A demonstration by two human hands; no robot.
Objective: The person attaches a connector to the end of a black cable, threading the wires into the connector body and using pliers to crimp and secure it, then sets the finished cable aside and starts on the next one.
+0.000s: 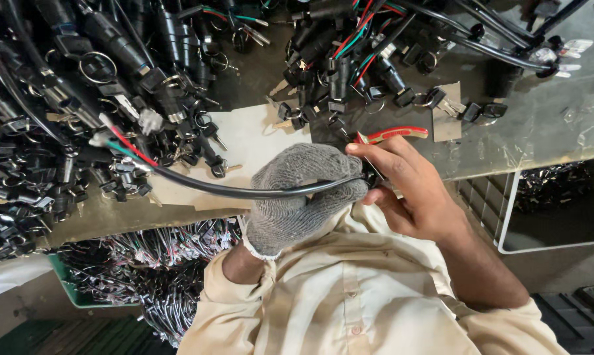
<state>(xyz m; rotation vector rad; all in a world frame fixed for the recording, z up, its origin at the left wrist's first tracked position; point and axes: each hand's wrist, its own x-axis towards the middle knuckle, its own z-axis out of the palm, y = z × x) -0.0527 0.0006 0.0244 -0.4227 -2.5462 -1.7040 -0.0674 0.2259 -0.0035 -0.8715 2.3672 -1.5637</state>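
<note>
Left hand: the left hand, in a grey knit glove, is closed in a fist around a black sheathed cable, fingers clamped together on it.
Right hand: the bare right hand pinches the cable's black end piece between thumb and fingertips, just beside the glove; the fingers are pressed shut on it.
Cable: it runs from the 2 hands out to the person's left in a shallow curve, held above the bench edge, and ends in loose red, green and white wires with a white plug.
Pliers: red-handled pliers lie on the bench just beyond the right hand's fingertips, not touching them as far as I can tell.
Card: a pale sheet of card lies on the bench behind the glove.
Piles: heaps of black key switches with keys and rings cover the bench to the left, and a second heap sits at the top centre.
Bench: the grey worktop is bare at the right.
Below: a green crate of wire bundles stands under the bench edge.
</note>
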